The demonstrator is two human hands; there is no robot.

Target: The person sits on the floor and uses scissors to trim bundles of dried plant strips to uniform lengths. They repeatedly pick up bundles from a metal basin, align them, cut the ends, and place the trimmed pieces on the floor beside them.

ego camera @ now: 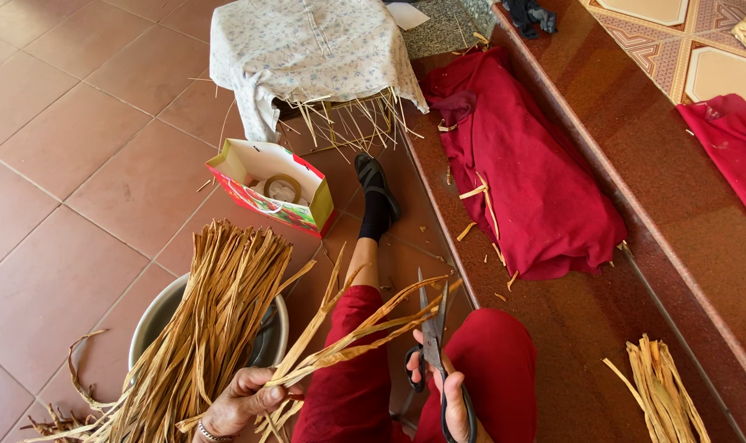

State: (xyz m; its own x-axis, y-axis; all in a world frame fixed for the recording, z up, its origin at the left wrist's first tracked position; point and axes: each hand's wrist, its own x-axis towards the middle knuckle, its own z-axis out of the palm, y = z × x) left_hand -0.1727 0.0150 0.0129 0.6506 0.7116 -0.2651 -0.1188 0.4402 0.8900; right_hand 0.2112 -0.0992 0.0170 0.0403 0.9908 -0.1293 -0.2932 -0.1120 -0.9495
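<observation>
My left hand point(242, 399) grips a small bunch of dried straw strips point(352, 328) that fans up and to the right across my red-trousered leg. My right hand point(447, 385) holds a pair of black-handled scissors point(430, 328), blades pointing up, close to the tips of the strips. A large bundle of the same tan strips point(217, 320) lies over a metal basin point(155, 316) at my left.
An open paper gift bag point(274, 184) with a roll inside stands ahead. A cloth-covered stool point(307, 49) sits beyond it. Red cloth point(521, 164) lies on the polished step, and cut strips point(660, 390) lie at the right. My black-sandalled foot point(377, 193) stretches forward.
</observation>
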